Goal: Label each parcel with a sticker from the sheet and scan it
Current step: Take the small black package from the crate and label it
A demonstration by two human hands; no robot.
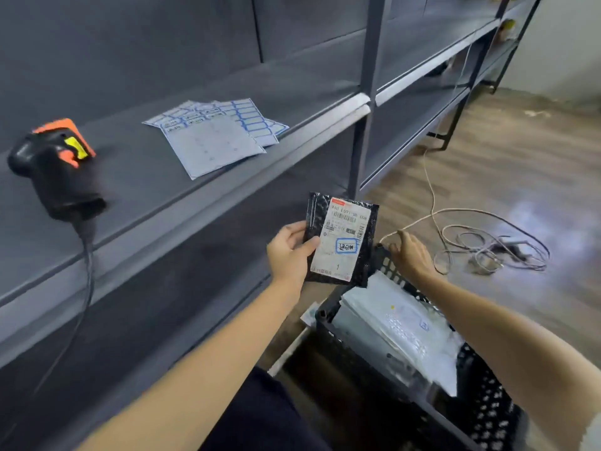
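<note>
My left hand (290,252) grips a small black bubble-wrap parcel (341,239) by its left edge, held upright above the floor. The parcel's white shipping label carries a blue-bordered sticker with handwriting. My right hand (411,255) grips the far rim of a black perforated crate (487,408). Several white and clear parcels (396,327) lie inside the crate. Sticker sheets (211,138) with blue-bordered labels lie fanned on the grey shelf. A black and orange barcode scanner (57,167) lies on the shelf at far left, its cable hanging over the edge.
The grey metal shelf (162,203) runs along my left, with an upright post (367,92) and more shelving beyond. A tangle of pale cables (487,252) lies on the wooden floor to the right. A white strip lies on the floor beside the crate.
</note>
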